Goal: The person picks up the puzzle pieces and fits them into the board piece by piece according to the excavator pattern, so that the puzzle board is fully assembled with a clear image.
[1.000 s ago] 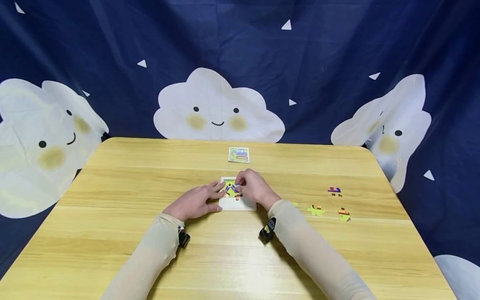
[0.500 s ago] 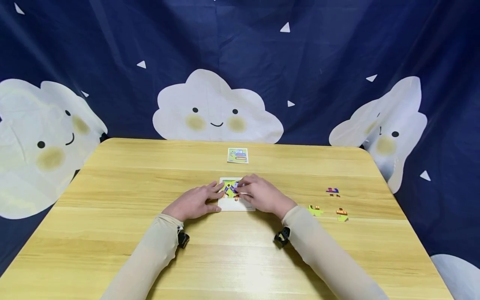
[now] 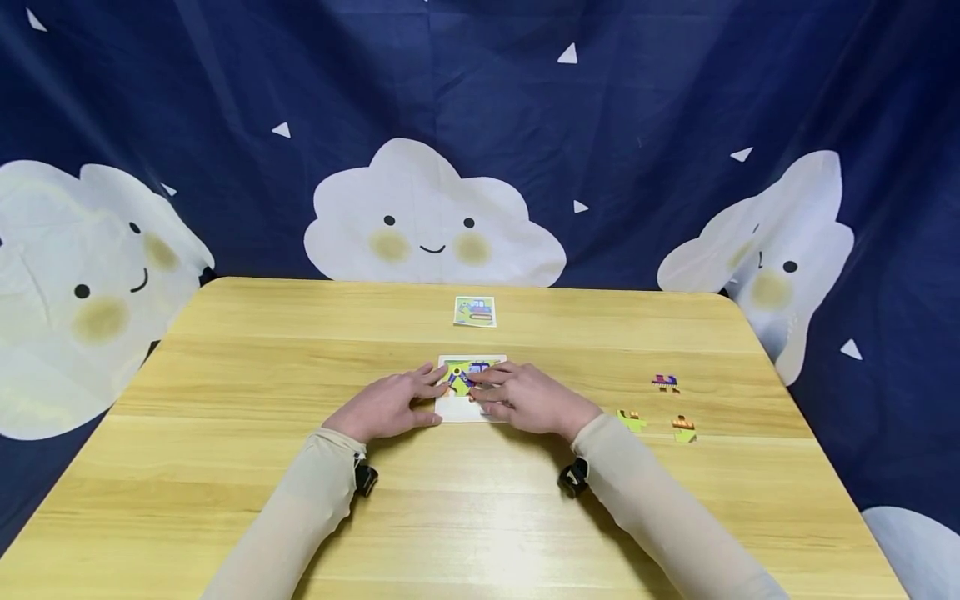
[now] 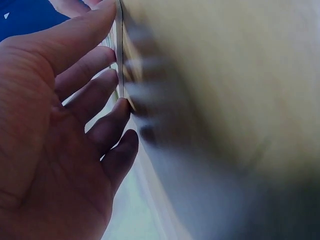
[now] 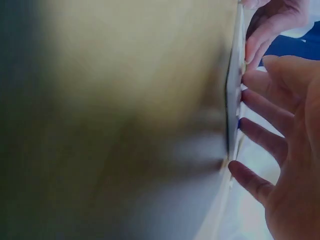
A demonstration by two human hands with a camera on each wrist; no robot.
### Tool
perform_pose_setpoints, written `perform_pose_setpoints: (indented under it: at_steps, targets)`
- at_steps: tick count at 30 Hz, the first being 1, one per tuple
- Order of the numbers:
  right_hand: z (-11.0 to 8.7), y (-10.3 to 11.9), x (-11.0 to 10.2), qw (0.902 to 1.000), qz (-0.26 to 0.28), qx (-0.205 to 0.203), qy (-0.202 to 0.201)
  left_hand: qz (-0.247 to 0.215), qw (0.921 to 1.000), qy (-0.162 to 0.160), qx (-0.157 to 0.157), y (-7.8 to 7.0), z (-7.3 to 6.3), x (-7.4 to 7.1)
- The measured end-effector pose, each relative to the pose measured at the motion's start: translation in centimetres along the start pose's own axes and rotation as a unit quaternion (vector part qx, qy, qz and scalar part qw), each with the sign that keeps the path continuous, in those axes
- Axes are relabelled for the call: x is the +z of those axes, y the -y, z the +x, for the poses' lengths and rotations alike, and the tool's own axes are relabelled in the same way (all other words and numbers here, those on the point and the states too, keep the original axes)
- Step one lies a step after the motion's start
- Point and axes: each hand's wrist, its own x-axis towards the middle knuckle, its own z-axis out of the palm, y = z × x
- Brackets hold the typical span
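A small white puzzle board (image 3: 457,412) lies on the table, its upper part filled with fitted jigsaw pieces (image 3: 456,377) in lime green and blue that show a digger. My left hand (image 3: 386,404) rests along the board's left side, fingers stretched out; in the left wrist view the fingertips (image 4: 121,106) sit at the board's edge. On the right, my right hand (image 3: 538,402) lies with extended fingers pressing on the pieces and covers the board's right part. The right wrist view has these fingertips (image 5: 243,123) against the board's face.
Loose jigsaw pieces lie to the right: a purple one (image 3: 664,383), a green one (image 3: 630,421) partly by the sleeve, and an orange-and-green one (image 3: 684,428). Behind the board is a picture card (image 3: 475,311) of a digger. A cloud-patterned curtain (image 3: 630,108) hangs beyond the table.
My right hand has gone from pinching at the pieces to spread fingers pressing on them, its wrist shifting right and lower. The left hand has kept its place.
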Motion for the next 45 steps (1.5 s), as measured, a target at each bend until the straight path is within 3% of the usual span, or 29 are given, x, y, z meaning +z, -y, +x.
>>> perform_pose_setpoints:
  at_steps: [16, 30, 40, 45]
  targets:
    - [-0.2, 0.5, -0.3, 0.9994, 0.030, 0.012, 0.016, 0.016, 0.9996, -0.003, -0.023, -0.1, -0.1, 0.4]
    - [-0.3, 0.3, 0.1, 0.9986, 0.043, 0.025, 0.021, 0.046, 0.9988, -0.007, -0.018, -0.3, 0.6, 0.7]
    - [-0.5, 0.3, -0.1, 0.9986, 0.033, 0.027, 0.033, 0.092, 0.9947, 0.029, 0.037, -0.1, 2.3, -0.7]
    - [-0.5, 0.3, -0.1, 0.9987, 0.034, 0.025, 0.030, 0.125, 0.9904, 0.037, 0.047, 0.6, 3.0, -1.4]
